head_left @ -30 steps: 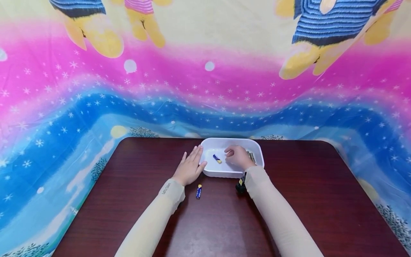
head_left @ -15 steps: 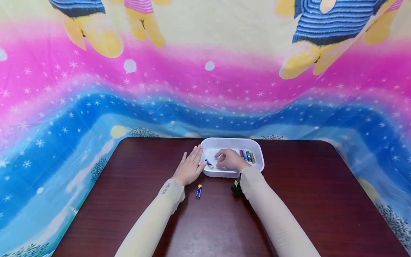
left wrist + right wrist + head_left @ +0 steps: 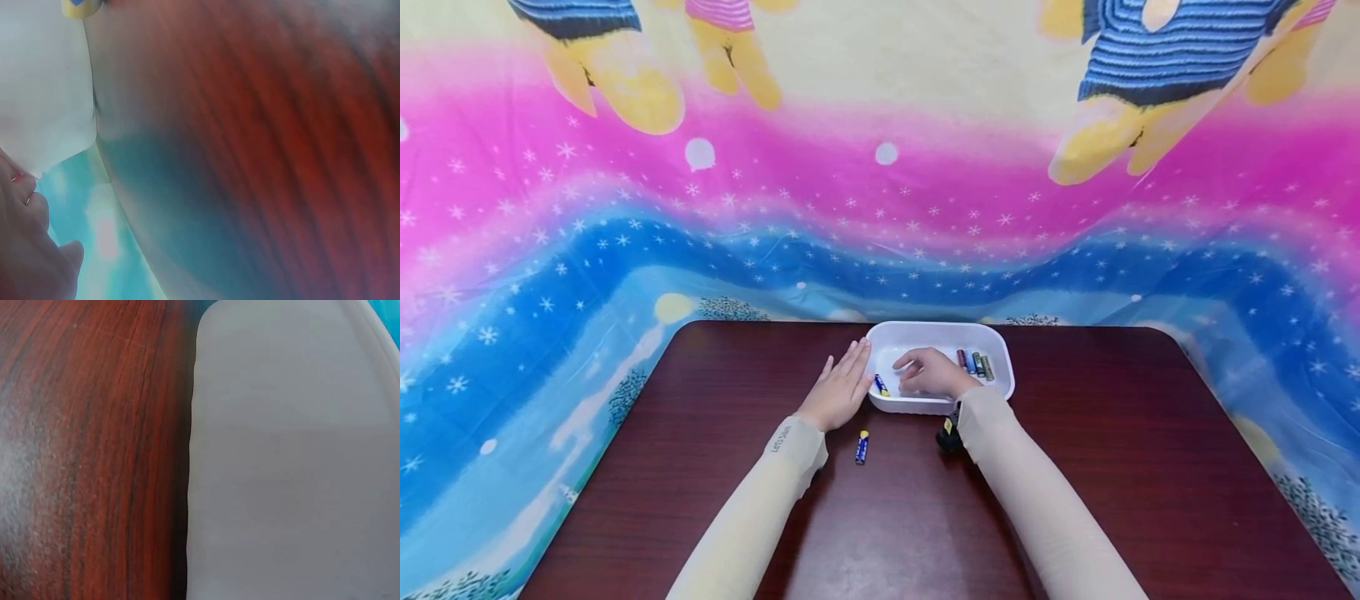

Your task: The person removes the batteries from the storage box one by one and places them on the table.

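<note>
a: what is lying nearest, just past the pale sleeves (image 3: 1045, 492)?

b: a loose battery (image 3: 861, 447), blue with a yellow end, is lying on the table (image 3: 1075, 483), outside the white tray (image 3: 940, 407).

a: and the left hand (image 3: 832, 398)?

b: its fingers are lying straight against the tray's left end, perhaps steadying it; it is gripping nothing.

a: the right hand (image 3: 934, 372)?

b: it is reaching inside the tray, fingers bent, thumb and forefinger standing apart. i'm seeing nothing between them; the other fingertips are hiding from view.

a: what is lying around it?

b: another blue-and-yellow battery (image 3: 882, 385) is lying aslant by the left wall, and four batteries (image 3: 975, 364) are lying side by side toward the right end, probably grouped to stop those cylinders rolling.

a: materials?

b: the table is showing glossy, dark red wood grain. the tray is looking like smooth plastic, its corners curving. behind, a snowflake-printed cloth (image 3: 880, 208) is hanging in soft folds.
</note>
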The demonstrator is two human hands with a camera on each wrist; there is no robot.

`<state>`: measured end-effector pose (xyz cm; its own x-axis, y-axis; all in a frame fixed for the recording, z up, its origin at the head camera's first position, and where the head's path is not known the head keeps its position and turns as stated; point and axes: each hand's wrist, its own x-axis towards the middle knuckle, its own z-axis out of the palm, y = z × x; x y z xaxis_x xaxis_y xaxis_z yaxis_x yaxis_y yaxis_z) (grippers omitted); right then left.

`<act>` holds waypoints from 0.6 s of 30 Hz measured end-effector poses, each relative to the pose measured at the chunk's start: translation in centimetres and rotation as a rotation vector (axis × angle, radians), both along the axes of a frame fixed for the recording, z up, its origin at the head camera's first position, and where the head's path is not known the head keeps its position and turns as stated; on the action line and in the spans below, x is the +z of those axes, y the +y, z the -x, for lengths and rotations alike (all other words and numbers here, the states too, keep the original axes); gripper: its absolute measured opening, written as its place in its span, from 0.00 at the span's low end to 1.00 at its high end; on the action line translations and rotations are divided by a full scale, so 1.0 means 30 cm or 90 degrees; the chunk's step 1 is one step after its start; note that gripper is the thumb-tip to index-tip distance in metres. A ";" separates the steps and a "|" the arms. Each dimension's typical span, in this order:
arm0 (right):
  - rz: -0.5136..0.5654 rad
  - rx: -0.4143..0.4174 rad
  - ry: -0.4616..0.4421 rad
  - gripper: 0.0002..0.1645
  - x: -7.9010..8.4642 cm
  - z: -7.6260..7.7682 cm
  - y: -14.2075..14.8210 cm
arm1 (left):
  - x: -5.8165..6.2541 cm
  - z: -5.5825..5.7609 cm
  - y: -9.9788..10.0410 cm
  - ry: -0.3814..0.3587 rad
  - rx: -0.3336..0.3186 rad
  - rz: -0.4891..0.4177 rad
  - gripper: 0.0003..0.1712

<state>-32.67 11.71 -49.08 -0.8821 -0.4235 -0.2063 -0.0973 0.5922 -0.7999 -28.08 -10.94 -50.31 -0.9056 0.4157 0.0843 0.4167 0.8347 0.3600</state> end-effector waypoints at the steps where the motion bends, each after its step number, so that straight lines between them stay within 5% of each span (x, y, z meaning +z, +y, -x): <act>1: 0.000 0.001 -0.003 0.22 -0.001 0.000 -0.001 | -0.001 0.001 -0.001 0.001 0.000 0.000 0.36; 18: -0.004 0.047 -0.004 0.23 0.021 -0.006 -0.046 | 0.004 0.001 -0.003 0.004 -0.007 0.002 0.35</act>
<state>-32.48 10.33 -48.47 -0.8471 -0.4863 -0.2143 -0.1358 0.5880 -0.7974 -28.11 -11.03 -50.20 -0.9004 0.4258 0.0887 0.4281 0.8313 0.3544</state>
